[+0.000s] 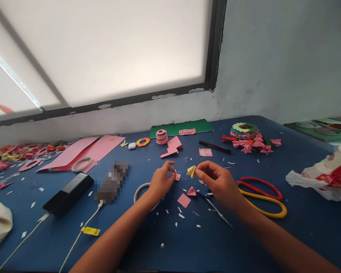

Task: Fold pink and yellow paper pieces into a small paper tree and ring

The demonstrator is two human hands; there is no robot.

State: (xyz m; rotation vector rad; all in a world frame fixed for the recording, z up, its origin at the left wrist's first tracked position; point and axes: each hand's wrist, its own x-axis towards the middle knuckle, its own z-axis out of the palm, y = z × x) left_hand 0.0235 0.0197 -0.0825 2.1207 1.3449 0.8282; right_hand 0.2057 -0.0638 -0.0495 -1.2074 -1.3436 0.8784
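A small yellow folded-paper flower (191, 171) is pinched between the thumb and fingers of my right hand (219, 182). To its left, my left hand (161, 181) is held just above the table with fingers curved and apart. A small pink scrap (177, 177) shows by its fingertips; I cannot tell whether they touch it. A white tape roll (136, 194) lies partly hidden under my left forearm. Between my hands lie a pink paper square (184, 201) and a small folded pink piece (191, 191). Large scissors with red and yellow handles (280, 212) lie partly beneath my right forearm.
A black pen (215, 146), a stack of pink paper rings (161, 137) and a paper-flower wreath (246, 138) lie farther back. Pink sheets (71, 151), another tape roll (82, 164) and a black power bank (68, 193) are leftward. A plastic bag (315, 178) stands at right.
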